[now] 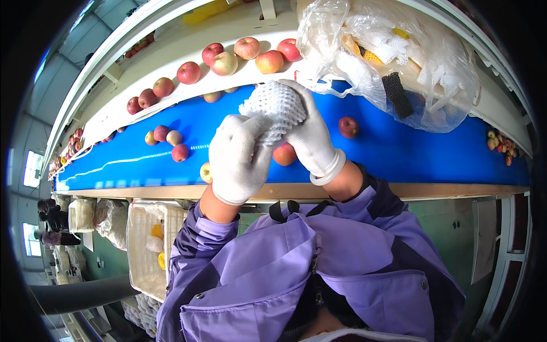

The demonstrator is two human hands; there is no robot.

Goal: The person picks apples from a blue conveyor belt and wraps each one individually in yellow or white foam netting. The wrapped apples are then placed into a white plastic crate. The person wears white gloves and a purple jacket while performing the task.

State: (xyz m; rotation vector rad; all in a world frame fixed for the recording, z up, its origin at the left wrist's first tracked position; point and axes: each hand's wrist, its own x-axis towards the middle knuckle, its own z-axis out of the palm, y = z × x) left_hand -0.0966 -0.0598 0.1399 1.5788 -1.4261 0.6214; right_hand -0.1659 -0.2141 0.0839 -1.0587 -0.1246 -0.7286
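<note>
Both my hands wear white gloves and meet over a blue conveyor belt [384, 149]. Between them is a white foam net sleeve [273, 107], bulging round; whatever fills it is hidden by the mesh. My left hand [241, 156] pinches the sleeve's near end with bent fingers. Around its far right side curl the fingers of my right hand [311, 124]. A red apple [284, 154] lies on the belt just below the hands, and a yellowish apple [206, 172] is partly covered by my left glove. Another red apple [348, 127] rests to the right.
Several apples line the white ledge [239, 81] beyond the belt. At the upper right, a clear plastic bag [448, 94] of foam nets overhangs the belt, with a black foam net [397, 95]. A lined crate [147, 260] stands at lower left. People [55, 222] are far left.
</note>
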